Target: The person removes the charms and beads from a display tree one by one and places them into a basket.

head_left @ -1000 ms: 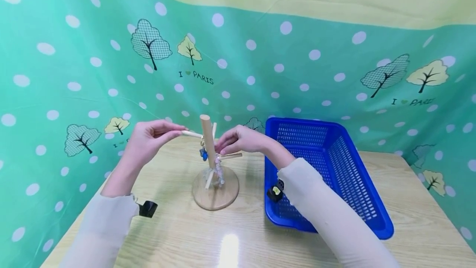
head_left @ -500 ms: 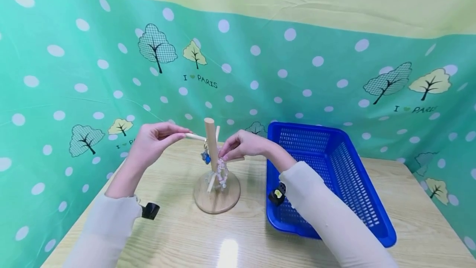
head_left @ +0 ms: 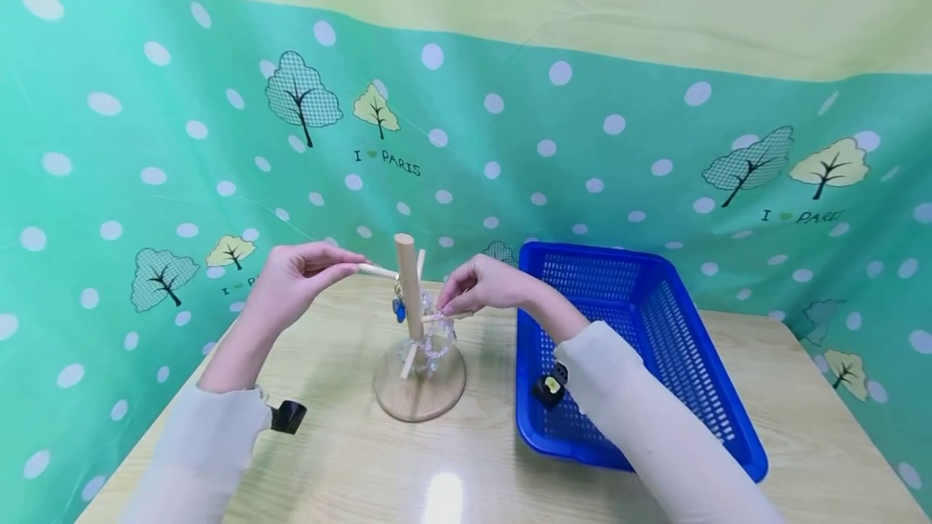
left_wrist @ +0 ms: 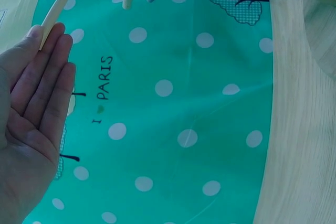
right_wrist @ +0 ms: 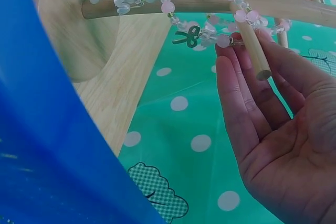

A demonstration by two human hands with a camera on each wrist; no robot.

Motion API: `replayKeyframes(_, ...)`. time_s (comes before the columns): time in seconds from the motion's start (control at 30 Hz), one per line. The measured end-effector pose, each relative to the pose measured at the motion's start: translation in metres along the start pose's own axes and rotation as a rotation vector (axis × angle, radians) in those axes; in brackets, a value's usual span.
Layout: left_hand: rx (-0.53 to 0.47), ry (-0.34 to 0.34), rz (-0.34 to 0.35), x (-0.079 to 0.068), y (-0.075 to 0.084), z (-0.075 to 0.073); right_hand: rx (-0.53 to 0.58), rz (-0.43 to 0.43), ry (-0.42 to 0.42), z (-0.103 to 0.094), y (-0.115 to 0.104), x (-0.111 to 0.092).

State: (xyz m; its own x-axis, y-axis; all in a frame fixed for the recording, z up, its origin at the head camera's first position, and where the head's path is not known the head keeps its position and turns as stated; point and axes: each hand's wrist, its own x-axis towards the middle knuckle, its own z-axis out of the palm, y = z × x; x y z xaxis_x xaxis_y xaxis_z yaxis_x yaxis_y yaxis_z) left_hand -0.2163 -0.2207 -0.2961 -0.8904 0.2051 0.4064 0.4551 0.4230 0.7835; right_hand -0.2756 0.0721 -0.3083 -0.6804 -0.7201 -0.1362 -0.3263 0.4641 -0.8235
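Hanging below right fingers [right_wrist: 233,103] pinching it, beaded bracelet [right_wrist: 223,41]; left fingers [left_wrist: 44,85] clamped on peg [left_wrist: 60,6]

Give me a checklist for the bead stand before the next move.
1. Wooden stand upright, base flat on the table: ok.
2. Left grip pinching the end of the left peg: ok.
3. Blue charm hanging by that peg: ok.
4. Right grip clear of the beaded bracelet: not ok, fingers are on its beads by the right peg.
5. Bracelet secure on the right peg if let go: cannot tell.
6. Blue basket apart from the stand's base: ok.
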Motion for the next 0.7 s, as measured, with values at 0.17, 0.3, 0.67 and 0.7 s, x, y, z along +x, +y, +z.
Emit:
replayKeyframes(0.17, 0.002, 0.008, 0.011, 0.003, 0.002, -0.002, 0.000, 0.003, 0.024, -0.004, -0.001, -0.003)
replayKeyframes(0.3, 0.004, 0.008, 0.008, 0.003, 0.002, -0.002, -0.005, 0.004, 0.029, -0.007, 0.001, -0.005)
replayKeyframes(0.67, -0.012, -0.007, 0.003, 0.003, 0.003, -0.003, -0.111, -0.056, 0.106, -0.011, 0.006, -0.021)
replayKeyframes(0.7, -0.013, -0.008, 0.000, 0.003, 0.003, -0.003, -0.123, -0.055, 0.112, -0.011, 0.006, -0.023)
